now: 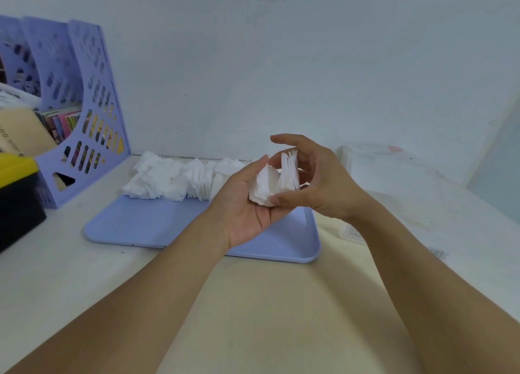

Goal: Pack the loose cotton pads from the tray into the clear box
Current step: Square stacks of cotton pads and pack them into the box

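Observation:
A bundle of white cotton pads is held above the right part of the lilac tray. My left hand cups it from below, palm up. My right hand curls round its right side, thumb under and fingers arched over the top. More loose pads lie heaped along the tray's far edge. The clear box stands to the right, near the wall, past my right hand.
A purple file rack with books stands at the far left. In front of it sits a black box with a yellow top. A clear lid or plastic piece lies right of the tray. The wall runs close behind.

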A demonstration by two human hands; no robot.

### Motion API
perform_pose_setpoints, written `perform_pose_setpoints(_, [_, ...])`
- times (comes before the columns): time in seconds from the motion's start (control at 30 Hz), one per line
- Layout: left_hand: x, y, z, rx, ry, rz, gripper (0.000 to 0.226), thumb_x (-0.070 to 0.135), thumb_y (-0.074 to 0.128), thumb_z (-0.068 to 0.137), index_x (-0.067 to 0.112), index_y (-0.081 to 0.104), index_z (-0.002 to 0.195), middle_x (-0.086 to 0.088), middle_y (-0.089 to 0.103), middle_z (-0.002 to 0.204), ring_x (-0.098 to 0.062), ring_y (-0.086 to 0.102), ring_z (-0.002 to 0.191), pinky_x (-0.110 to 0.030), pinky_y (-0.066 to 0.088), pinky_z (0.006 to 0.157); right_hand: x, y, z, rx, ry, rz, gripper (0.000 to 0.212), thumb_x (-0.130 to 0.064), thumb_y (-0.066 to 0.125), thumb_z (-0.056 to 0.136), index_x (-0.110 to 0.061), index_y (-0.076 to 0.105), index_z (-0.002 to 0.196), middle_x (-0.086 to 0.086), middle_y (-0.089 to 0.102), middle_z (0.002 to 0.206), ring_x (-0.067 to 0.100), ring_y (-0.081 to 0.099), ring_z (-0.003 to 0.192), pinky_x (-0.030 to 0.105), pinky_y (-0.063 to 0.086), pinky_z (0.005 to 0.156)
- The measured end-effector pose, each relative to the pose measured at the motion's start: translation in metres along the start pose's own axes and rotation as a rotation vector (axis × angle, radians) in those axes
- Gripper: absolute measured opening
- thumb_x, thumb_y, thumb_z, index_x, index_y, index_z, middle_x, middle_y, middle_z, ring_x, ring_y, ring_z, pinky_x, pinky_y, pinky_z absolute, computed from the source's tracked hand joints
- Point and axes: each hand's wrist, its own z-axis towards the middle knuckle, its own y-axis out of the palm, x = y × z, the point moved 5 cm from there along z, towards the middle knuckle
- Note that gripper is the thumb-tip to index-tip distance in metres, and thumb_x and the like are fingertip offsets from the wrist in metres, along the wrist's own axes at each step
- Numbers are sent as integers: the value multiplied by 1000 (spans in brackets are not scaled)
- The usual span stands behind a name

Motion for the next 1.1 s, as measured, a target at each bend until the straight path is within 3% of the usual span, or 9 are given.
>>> perform_pose_setpoints(0.13, [0,-2,2,4,20,45,43,30,62,91,10,65,129,-14,65,133,-28,65,118,-39,46,109,2,-2,1,0,1,1,89,1,92,64,-25,53,139,-2,68,108,18,67,106,24,54,78])
perform_pose_setpoints(0.3, [0,0,1,-15,20,72,37,30,60,96,9,65,126,-15,67,128,-27,68,112,-39,57,96,-1,-6,2,18,-11,-8,86,-2,93,65,-22,54,139,0,71,108,21,68,106,46,56,95])
perform_pose_setpoints(0.5, [-5,5,-3,-24,-11,206,57,41,62,89,10,58,136,-19,60,138,-27,59,129,-42,54,100,-7,-3,-1,-87,4,-101,89,-4,94,64,-27,53,139,5,68,111,16,69,104,43,60,88])
perform_pose_setpoints(0.6, [-8,7,-4,-20,-29,231,57,42,62,85,13,58,134,-10,69,128,-22,67,117,-40,57,96,-5,5,-1,-121,8,-158,92,-11,96,63,-29,51,141,2,68,110,18,69,102,43,59,87])
perform_pose_setpoints(0.7, [-8,6,-4,-5,-36,237,45,37,66,84,14,66,123,-7,72,115,-19,70,105,-36,59,92,-3,6,-1,-137,24,-144,101,-9,96,61,-30,45,146,-5,62,125,10,64,113,33,59,87])
perform_pose_setpoints(0.77, [-6,4,-4,0,-34,216,45,34,69,83,13,65,123,-9,72,111,-21,70,105,-36,59,92,-3,4,-2,-140,26,-114,104,-3,95,60,-28,44,147,-2,61,128,6,60,120,29,59,86])
perform_pose_setpoints(0.93, [-3,1,-1,20,3,137,47,33,72,79,15,62,122,-6,74,95,-22,70,105,-39,55,94,-6,7,-2,-138,-2,-116,103,0,95,59,-24,46,147,-3,66,128,6,58,125,33,56,98])
perform_pose_setpoints(1.1, [-3,2,-2,25,4,86,43,28,74,75,15,67,116,-10,74,101,-23,73,97,-38,61,85,-6,7,-1,-115,-25,-138,97,-5,96,59,-25,51,144,-7,67,128,6,59,125,33,54,101])
